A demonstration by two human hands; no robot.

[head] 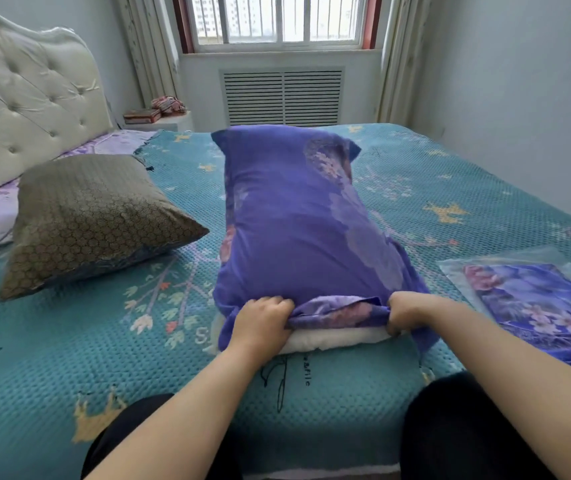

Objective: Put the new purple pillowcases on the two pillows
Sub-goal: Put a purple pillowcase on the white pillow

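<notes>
A bed (69,358) with a teal patterned cover filled most of the frame. At its centre lay a pillow in a purple pillowcase (298,223), the case drawn over nearly all of it; only a white strip of the pillow (332,339) showed at the open near end. A second pillow (90,220), in a brown patterned cover, rested at the left near the headboard (27,98). At the right edge a clear plastic bag (533,292) held another folded purple pillowcase. The left hand (263,322) and right hand (407,311) each gripped bunched fabric at the case's open hem, fingers curled.
</notes>
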